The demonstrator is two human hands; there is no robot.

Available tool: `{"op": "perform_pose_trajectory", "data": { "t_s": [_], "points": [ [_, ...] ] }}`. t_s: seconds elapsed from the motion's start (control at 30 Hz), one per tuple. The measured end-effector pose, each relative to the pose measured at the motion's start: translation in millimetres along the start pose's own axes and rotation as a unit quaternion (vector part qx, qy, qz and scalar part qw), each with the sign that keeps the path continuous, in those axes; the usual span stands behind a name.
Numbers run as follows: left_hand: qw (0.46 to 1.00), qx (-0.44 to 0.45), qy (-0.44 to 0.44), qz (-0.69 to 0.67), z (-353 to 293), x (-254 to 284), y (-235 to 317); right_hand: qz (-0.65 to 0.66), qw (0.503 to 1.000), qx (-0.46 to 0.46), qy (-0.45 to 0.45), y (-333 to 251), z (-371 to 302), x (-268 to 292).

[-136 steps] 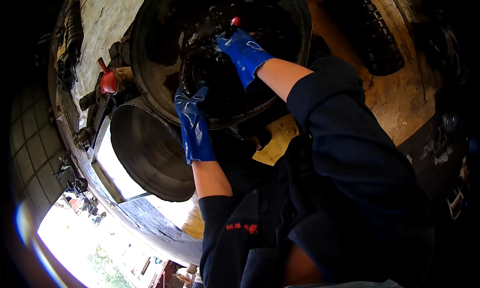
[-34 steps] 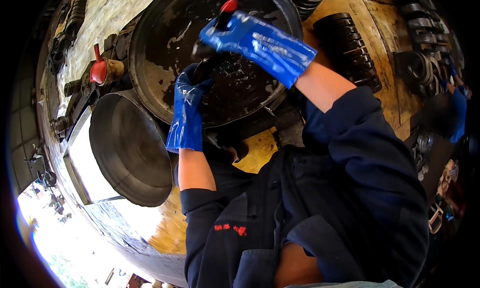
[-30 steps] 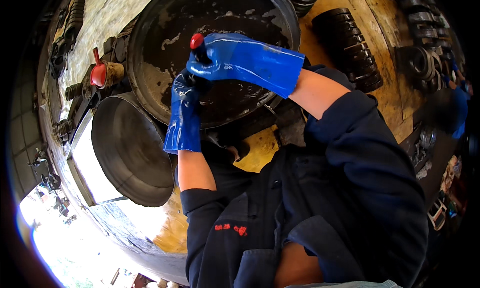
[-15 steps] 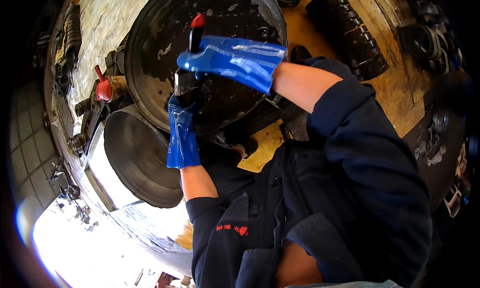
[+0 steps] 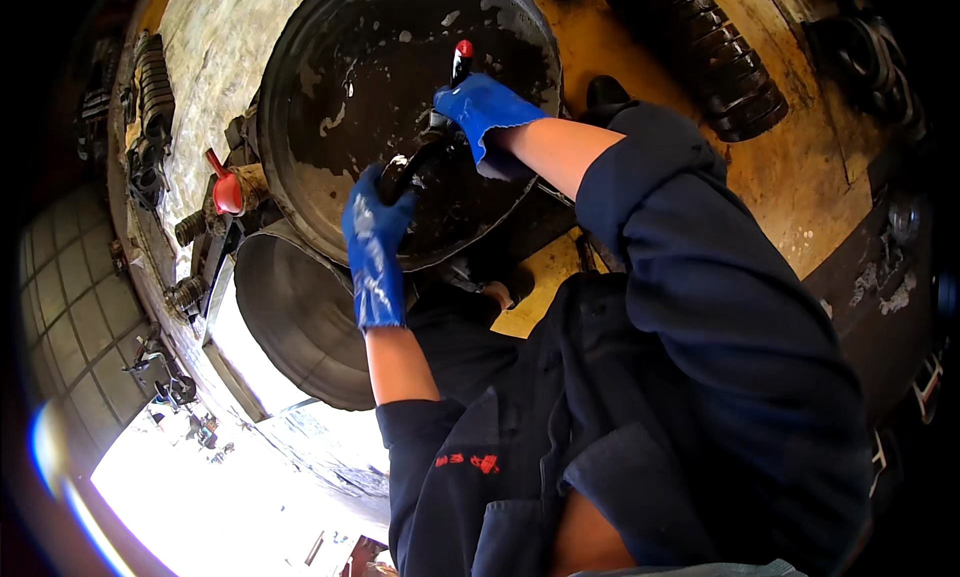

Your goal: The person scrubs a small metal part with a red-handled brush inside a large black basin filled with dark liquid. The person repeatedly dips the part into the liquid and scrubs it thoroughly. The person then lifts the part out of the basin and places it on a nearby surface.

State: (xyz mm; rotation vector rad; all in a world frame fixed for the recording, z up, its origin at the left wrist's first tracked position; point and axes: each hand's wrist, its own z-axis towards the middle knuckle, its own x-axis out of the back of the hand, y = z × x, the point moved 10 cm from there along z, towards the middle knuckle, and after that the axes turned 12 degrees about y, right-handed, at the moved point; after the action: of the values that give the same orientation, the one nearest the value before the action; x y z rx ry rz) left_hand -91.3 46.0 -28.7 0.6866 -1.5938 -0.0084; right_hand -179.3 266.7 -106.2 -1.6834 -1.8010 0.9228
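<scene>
Our blue-gloved right hand (image 5: 487,114) pinches a black-handled, red-tipped brush (image 5: 461,69), and our left hand (image 5: 378,232) is closed around a dark curved piece (image 5: 402,176) just beside it. We hold both over a wide round pan (image 5: 273,127), dark and wet-looking inside. Outward from that, we have a metal bowl (image 5: 300,322) near the left forearm, a red scoop (image 5: 228,191) at the left and a row of black rings (image 5: 705,62) at the upper right.

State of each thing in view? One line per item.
left hand, gloved, closed on a dark part
dark part, held over the large pan
right hand, gloved, closed on the brush
brush, gripped; bristles unclear
large pan, uncovered
smaller basin, uncovered
red scoop, not held
black rings, lined up
sleeves, rolled up
</scene>
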Motion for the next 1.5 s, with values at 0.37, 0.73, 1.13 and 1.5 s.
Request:
{"op": "perform_pose_trajectory", "data": {
  "t_s": [0.37,0.73,1.13,1.5],
  "points": [
    [0.963,-0.165,-0.185,0.110,50.2,-79.7,43.4,-0.183,0.981,0.057,0.022,-10.2,13.5,-3.5],
    [0.909,0.125,-0.158,-0.365,-10.0,-14.4,19.4,-0.053,0.974,0.216,-0.047,-100.1,-19.0,-24.7],
    [0.877,0.125,-0.071,-0.458,-26.1,-23.8,4.0,-0.326,0.883,0.338,-0.004,-113.0,-11.2,-29.0],
    [0.812,0.227,-0.052,-0.535,-33.0,-44.7,-52.4,-0.307,0.818,0.461,-0.152,-116.1,-104.1,-104.0]
  ]
}}
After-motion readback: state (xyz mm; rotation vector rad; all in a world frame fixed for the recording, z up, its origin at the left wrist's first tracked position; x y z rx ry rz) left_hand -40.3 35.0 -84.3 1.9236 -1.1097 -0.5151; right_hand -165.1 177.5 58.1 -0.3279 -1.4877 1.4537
